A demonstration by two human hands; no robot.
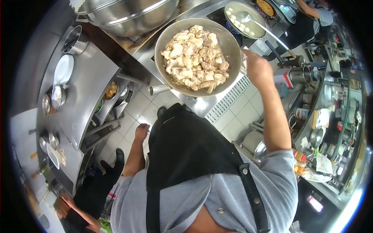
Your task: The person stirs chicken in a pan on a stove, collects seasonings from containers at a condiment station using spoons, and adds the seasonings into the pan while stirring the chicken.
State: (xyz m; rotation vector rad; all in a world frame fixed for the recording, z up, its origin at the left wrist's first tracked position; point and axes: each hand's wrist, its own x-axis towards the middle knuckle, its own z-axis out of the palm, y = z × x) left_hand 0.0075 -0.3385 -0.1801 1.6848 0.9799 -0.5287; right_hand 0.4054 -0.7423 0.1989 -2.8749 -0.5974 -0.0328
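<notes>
Wok (229,40) holding cut meat, apparently chicken pieces (196,58), is at upper centre of the head view, ahead of the wearer's black apron (194,147). Right hand (258,68) closes on its right edge, with white cloth (244,60) between. Left hand (142,132) hangs low beside the apron, fingers curled, well apart from the wok.

Risk, as judged: one-sided support. Should the cloth slip or bunch, the wok could tilt and shed meat onto the tiled floor (248,114). Its tubular handle (159,89) juts out unheld towards the wearer's left; a passing body could catch it. The long-handled ladle (268,30) in the neighbouring pan (255,34) extends near the right forearm and could be knocked.

Not verifiable: the wok's underside is hidden, so whether it rests or is lifted cannot be told. The right fingertips are obscured; whether the left hand holds anything is unclear. The large steel pot (124,17) is cut off at the top edge. Lens curvature distorts the margins.
</notes>
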